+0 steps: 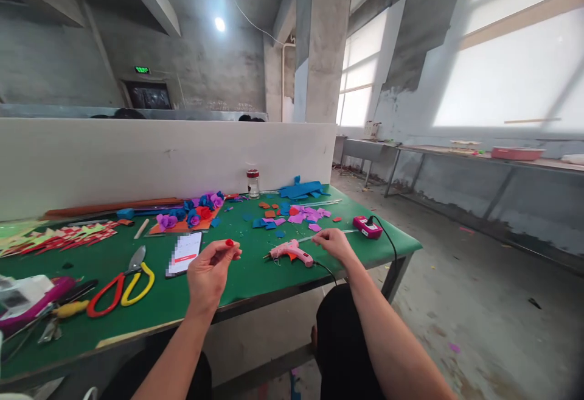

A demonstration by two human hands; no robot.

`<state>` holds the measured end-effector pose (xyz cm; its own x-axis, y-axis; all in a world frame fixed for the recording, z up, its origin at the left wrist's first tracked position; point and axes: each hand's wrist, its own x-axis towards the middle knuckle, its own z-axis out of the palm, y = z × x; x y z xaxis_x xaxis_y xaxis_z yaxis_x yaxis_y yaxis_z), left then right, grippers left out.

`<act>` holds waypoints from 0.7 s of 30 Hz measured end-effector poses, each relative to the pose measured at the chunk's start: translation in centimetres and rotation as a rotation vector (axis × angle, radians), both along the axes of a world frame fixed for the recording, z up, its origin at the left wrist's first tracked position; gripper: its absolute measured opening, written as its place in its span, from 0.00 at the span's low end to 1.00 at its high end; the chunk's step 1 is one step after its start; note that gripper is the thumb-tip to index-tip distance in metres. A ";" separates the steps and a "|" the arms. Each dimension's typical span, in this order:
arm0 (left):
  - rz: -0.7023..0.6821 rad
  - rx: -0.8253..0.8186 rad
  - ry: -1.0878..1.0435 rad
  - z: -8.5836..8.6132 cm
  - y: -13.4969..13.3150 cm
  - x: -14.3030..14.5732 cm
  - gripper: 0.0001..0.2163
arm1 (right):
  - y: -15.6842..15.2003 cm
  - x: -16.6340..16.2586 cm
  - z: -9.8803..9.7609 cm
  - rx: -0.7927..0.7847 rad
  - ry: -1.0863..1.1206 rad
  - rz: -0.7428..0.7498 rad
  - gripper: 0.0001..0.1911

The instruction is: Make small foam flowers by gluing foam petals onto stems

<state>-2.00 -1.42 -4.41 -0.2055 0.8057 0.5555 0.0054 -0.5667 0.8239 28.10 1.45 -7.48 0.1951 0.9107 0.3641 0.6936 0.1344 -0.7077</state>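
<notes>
My left hand is raised over the front of the table, thumb and fingertips pinched on a small red paper piece. My right hand is closed in a pinch beside a pink glue gun; what the fingertips hold, if anything, I cannot make out. A thin clear stick runs from the gun's back end past this hand. Purple paper pieces and blue ones lie behind the gun. Purple, blue and red paper flowers are grouped behind my left hand.
Scissors with red and yellow handles and a phone lie left on the green table. A lidded jar stands by the white partition. A magenta box with a black cord sits near the right edge.
</notes>
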 end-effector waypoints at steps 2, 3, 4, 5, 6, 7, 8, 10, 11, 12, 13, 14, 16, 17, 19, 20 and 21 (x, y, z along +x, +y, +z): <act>0.007 0.001 0.004 -0.2 0.2 -0.1 0.08 | 0.5 0.1 -1.1 -0.092 -0.044 0.033 0.17; 0.009 -0.004 0.001 -0.4 0.3 -0.2 0.08 | 0.8 -0.2 -1.4 -0.132 -0.069 0.046 0.20; 0.010 -0.012 -0.003 -0.6 0.4 -0.2 0.08 | 1.0 -0.7 -1.6 -0.170 -0.094 0.059 0.22; 0.005 -0.023 -0.006 -0.8 0.6 -0.2 0.07 | 1.2 -1.2 -1.6 -0.208 -0.118 0.074 0.23; -0.002 -0.034 -0.009 -1.0 0.7 -0.1 0.07 | 1.3 -1.8 -1.5 -0.245 -0.139 0.093 0.24; -0.010 -0.045 -0.011 -1.1 0.8 0.0 0.07 | 1.4 -2.3 -1.3 -0.280 -0.156 0.114 0.25; -0.015 -0.054 -0.016 -1.1 0.8 0.1 0.07 | 1.4 -2.8 -1.1 -0.311 -0.171 0.132 0.25; -0.012 -0.069 -0.027 -1.0 0.8 0.4 0.07 | 1.5 -3.5 -0.4 -0.365 -0.197 0.158 0.24; -0.006 -0.075 -0.032 -0.9 0.8 0.5 0.07 | 1.5 -3.7 -0.1 -0.390 -0.210 0.162 0.24; 0.001 -0.080 -0.033 -0.8 0.8 0.7 0.07 | 1.5 -3.9 0.3 -0.413 -0.223 0.162 0.24; 0.006 -0.083 -0.032 -0.8 0.9 0.8 0.07 | 1.5 -4.1 0.6 -0.435 -0.235 0.162 0.24; 0.009 -0.085 -0.027 -0.8 0.9 0.9 0.07 | 1.5 -4.2 0.8 -0.450 -0.246 0.158 0.24; 0.009 -0.084 -0.013 -1.0 1.2 0.9 0.08 | 1.4 -4.5 1.3 -0.464 -0.273 0.145 0.24; 0.009 -0.083 -0.007 -1.1 1.3 0.8 0.08 | 1.2 -4.6 1.4 -0.464 -0.288 0.134 0.23; 0.014 -0.082 0.002 -1.3 1.5 0.6 0.08 | 0.6 -4.9 1.6 -0.455 -0.321 0.103 0.20; 0.020 -0.080 0.005 -1.4 1.6 0.4 0.08 | 0.1 -5.1 1.6 -0.444 -0.335 0.085 0.18; 0.028 -0.079 0.010 -1.5 1.7 0.2 0.08 | -0.4 -5.4 1.5 -0.426 -0.347 0.070 0.16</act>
